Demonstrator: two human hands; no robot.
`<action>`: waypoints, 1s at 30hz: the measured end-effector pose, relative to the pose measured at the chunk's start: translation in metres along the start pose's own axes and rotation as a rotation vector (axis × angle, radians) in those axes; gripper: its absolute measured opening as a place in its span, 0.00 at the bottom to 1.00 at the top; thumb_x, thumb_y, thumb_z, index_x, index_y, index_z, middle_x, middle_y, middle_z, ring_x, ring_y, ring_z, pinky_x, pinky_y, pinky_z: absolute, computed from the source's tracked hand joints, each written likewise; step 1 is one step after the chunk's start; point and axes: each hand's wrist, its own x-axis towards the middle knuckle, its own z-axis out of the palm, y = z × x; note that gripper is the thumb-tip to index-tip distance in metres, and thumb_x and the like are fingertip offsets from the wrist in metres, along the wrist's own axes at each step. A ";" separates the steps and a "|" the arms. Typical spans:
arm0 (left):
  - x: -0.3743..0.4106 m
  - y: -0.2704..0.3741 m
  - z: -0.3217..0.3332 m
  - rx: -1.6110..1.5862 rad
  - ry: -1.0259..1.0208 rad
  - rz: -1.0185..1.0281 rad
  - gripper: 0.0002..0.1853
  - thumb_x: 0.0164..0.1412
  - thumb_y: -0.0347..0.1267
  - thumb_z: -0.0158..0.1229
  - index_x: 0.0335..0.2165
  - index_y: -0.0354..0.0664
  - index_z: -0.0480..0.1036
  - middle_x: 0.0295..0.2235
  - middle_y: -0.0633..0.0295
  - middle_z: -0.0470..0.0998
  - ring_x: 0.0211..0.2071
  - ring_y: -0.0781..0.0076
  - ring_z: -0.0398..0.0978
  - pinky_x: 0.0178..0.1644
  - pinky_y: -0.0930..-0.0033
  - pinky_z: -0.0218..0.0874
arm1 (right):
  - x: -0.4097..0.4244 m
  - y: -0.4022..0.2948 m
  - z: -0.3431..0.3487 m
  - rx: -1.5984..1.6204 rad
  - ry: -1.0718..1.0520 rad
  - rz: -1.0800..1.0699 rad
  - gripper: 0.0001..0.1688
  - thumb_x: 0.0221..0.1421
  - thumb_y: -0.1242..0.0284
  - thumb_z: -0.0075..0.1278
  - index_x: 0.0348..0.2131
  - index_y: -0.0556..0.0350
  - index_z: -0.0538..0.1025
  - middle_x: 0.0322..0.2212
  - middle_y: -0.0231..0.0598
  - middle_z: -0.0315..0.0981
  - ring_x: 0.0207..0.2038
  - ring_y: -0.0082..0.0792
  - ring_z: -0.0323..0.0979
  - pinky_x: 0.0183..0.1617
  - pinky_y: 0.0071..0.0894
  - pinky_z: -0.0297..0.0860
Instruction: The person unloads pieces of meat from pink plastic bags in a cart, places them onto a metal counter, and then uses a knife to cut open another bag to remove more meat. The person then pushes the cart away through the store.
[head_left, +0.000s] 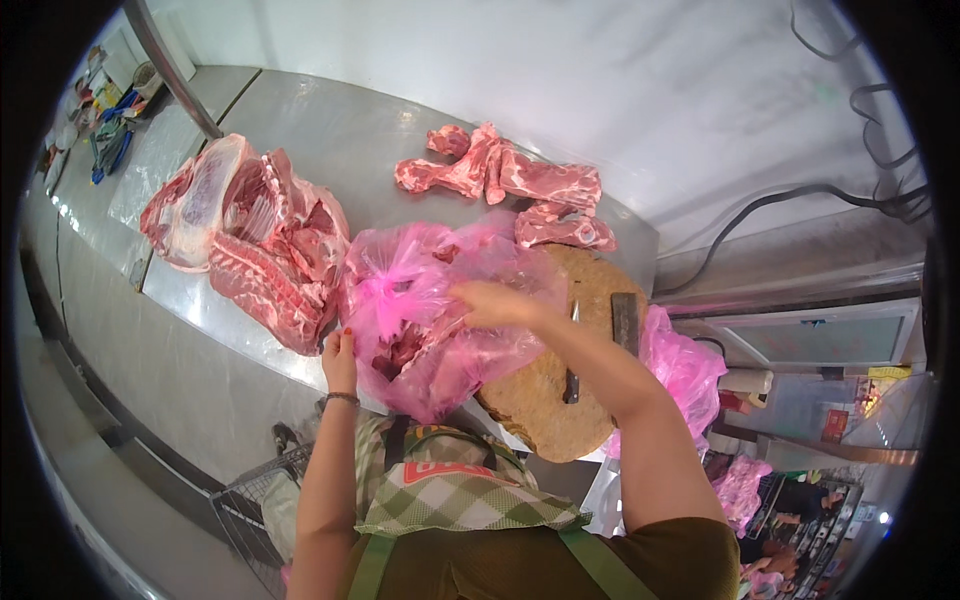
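Note:
Pieces of raw meat lie inside a thin pink plastic bag (427, 375) in front of me, its top gathered in a bunch. At the bag's left edge, my left hand (340, 360) has its fingers closed on the plastic. My right hand (495, 304) is over the bag's upper right part, slightly blurred; whether it grips the plastic is unclear. A large cut of raw carcass with ribs (277, 247) lies just left of the bag. To the right, a round wooden chopping block (525, 405) carries a cleaver (625, 322) and a knife with a dark handle (572, 386), partly behind my right forearm.
Meaty bones (517, 176) lie on the metal table (322, 112) near the white wall. A metal post (172, 67) stands at the back left. More pink bags (679, 367) hang beyond the block. A wire cart (255, 517) is at the lower left.

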 end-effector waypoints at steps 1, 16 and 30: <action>-0.001 -0.001 -0.001 0.162 0.072 0.144 0.15 0.59 0.32 0.58 0.41 0.33 0.72 0.39 0.58 0.74 0.36 0.64 0.70 0.42 0.66 0.62 | 0.004 0.003 0.014 -0.111 -0.044 0.023 0.17 0.48 0.72 0.55 0.39 0.61 0.75 0.37 0.48 0.75 0.42 0.49 0.73 0.46 0.41 0.71; -0.134 0.092 0.033 0.431 -1.408 0.550 0.11 0.54 0.30 0.55 0.37 0.48 0.77 0.36 0.58 0.76 0.40 0.53 0.74 0.47 0.59 0.66 | -0.024 0.035 0.054 -0.139 0.102 0.400 0.36 0.37 0.64 0.66 0.45 0.60 0.69 0.45 0.52 0.66 0.50 0.53 0.67 0.53 0.45 0.66; -0.005 0.058 0.031 0.514 -0.146 0.426 0.39 0.48 0.30 0.59 0.59 0.34 0.56 0.56 0.35 0.58 0.55 0.35 0.61 0.57 0.54 0.59 | 0.017 0.036 0.053 -0.369 -0.196 -0.110 0.34 0.35 0.72 0.63 0.46 0.54 0.72 0.44 0.43 0.70 0.50 0.46 0.68 0.54 0.43 0.65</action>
